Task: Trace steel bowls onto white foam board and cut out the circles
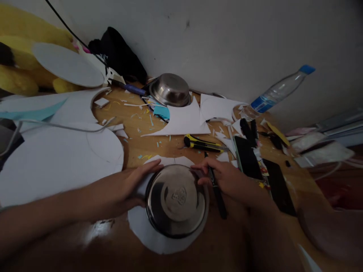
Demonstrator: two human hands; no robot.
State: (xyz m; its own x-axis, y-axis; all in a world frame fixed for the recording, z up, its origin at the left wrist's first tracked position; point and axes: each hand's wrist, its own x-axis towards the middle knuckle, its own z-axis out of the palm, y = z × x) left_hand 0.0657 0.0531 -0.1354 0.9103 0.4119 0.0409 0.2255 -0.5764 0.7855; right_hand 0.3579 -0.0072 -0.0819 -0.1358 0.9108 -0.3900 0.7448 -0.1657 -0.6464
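An upside-down steel bowl (176,200) lies on a roughly round piece of white board (159,243), which sticks out around it. My left hand (136,185) is at the bowl's left side, thumb and fingers spread around the edge and gripping it. On the right, my right hand (221,175) has a black pen (217,196) in its closed fingers, the pen slanting down towards me. Its fingertips reach the bowl's upper right rim. Just beyond the bowl, a yellow and black utility knife (202,143) rests on the wooden table (136,145).
Large white board pieces (56,158) cover the left side. Behind are a second upturned bowl (170,88), cut board (184,119) and scraps. A phone (247,156), a dark flat device (278,185) and a plastic bottle (272,98) stand or lie right. A yellow plush toy (31,22) sits back left.
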